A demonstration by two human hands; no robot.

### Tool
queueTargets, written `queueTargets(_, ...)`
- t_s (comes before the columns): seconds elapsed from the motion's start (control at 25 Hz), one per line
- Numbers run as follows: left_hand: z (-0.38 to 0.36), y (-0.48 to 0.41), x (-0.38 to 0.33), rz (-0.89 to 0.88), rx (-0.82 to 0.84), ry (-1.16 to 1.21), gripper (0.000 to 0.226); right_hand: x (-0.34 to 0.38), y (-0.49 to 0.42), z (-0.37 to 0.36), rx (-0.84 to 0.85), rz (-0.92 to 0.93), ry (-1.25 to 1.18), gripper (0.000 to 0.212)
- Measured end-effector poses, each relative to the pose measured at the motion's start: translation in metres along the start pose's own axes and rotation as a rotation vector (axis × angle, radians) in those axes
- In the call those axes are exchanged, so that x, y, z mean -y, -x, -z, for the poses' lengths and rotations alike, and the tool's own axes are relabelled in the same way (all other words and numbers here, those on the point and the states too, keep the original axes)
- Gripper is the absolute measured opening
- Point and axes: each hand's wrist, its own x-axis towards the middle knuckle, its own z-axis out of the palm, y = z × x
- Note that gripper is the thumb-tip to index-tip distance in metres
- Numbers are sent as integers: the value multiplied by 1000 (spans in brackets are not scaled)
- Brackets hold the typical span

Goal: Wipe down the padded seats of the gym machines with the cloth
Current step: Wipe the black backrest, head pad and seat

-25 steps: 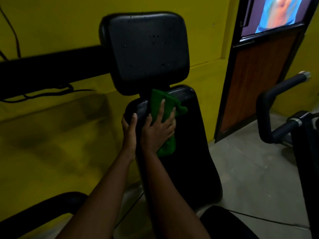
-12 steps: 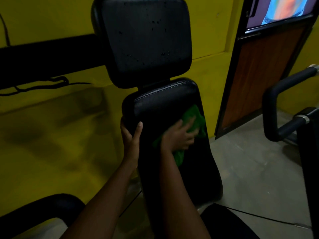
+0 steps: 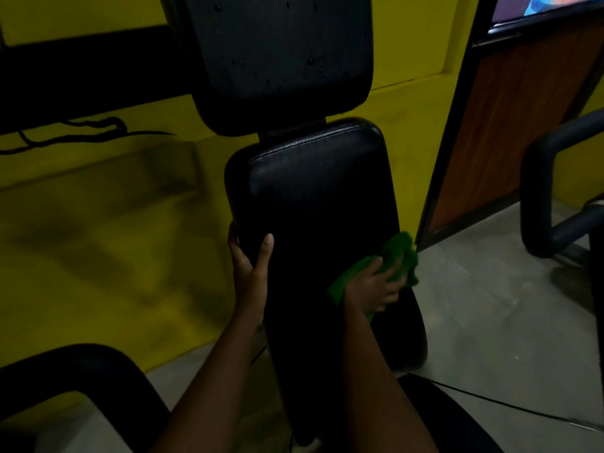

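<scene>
No text can be read — the picture point(image 3: 549, 4) (top right) bears none.

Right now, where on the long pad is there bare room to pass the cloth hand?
Bare: the upper face of the long pad, from its top seam to the hands, between the left hand gripping its left edge and the right hand holding the green cloth at its right edge. Crowded: its lower part, under both forearms.
</scene>
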Motion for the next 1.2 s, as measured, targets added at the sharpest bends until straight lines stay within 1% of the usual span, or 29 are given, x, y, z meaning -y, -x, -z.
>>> queueTargets(0.08, 2, 10, 13, 56, 15, 21, 59, -11, 1, 8, 28, -114, -25, 52)
queueTargets(0.12, 4, 12, 17, 67, 11, 31, 60, -3, 4, 10, 33, -141, -35, 51)
queueTargets(0.16, 6, 12, 20, 66, 7, 31, 64, 10, 10, 9, 29, -131, -36, 51)
queueTargets(0.2, 6, 12, 22, 68, 16, 29, 69, 25, 21, 6, 30, -75, -37, 50)
queueTargets(0.24, 7, 12, 22, 79, 22, 20, 75, 37, 37, 0, 46, 33, -48, 50)
queueTargets(0.32, 9, 13, 27, 97, 57, 45, 86, 48, 81, -12, 102, 349, -45, 53)
queueTargets(0.4, 10, 15, 32, 131, 68, 99, 97, 31, 112, -20, 142, 626, -14, 59)
queueTargets(0.44, 10, 16, 35, 105, 57, 86, 100, 16, 114, -24, 151, 701, -4, 60)
queueTargets(0.48, 9, 18, 37, 57, 37, 33, 104, -2, 107, -29, 124, 719, 1, 60)
queueTargets(0.52, 9, 22, 41, 6, 24, 0, 106, -19, 97, -34, 68, 677, 2, 59)
queueTargets(0.56, 9, 24, 47, -19, 12, -27, 107, -35, 88, -37, 7, 593, -4, 57)
queueTargets(0.64, 12, 34, 65, 22, 10, -35, 107, -62, 77, -40, -66, 371, -6, 58)
queueTargets(0.68, 15, 40, 73, 58, 26, -33, 107, -73, 73, -39, -68, 266, 5, 64)
queueTargets(0.72, 17, 45, 78, 91, 44, -35, 102, -83, 69, -36, -47, 178, 9, 72)
queueTargets(0.76, 17, 49, 82, 117, 55, -49, 92, -90, 62, -30, -26, 108, 1, 76)
queueTargets(0.8, 18, 52, 84, 137, 65, -59, 80, -94, 54, -23, -17, 44, -7, 75)
queueTargets(0.84, 18, 54, 84, 151, 71, -70, 71, -94, 49, -16, -8, -17, -11, 67)
queueTargets(0.88, 20, 54, 84, 158, 73, -71, 69, -88, 49, -11, 7, -49, -19, 58)
queueTargets(0.92, 20, 54, 83, 160, 69, -70, 72, -74, 53, -7, 26, -24, -32, 53)
queueTargets(0.96, 20, 52, 83, 165, 63, -78, 75, -56, 59, -6, 48, 84, -49, 52)
queueTargets(1.04, 19, 51, 83, 182, 52, -93, 72, -13, 71, -8, 97, 447, -56, 54)
queueTargets(1.08, 18, 50, 82, 185, 54, -81, 70, 5, 69, -10, 112, 579, -46, 57)
queueTargets(1.12, 18, 51, 84, 193, 60, -64, 69, 17, 61, -12, 106, 639, -37, 60)
queueTargets(1.16, 20, 52, 85, 194, 63, -54, 74, 21, 49, -12, 72, 650, -32, 62)
queueTargets(1.2, 22, 51, 85, 193, 63, -58, 86, 16, 35, -13, 17, 636, -32, 64)
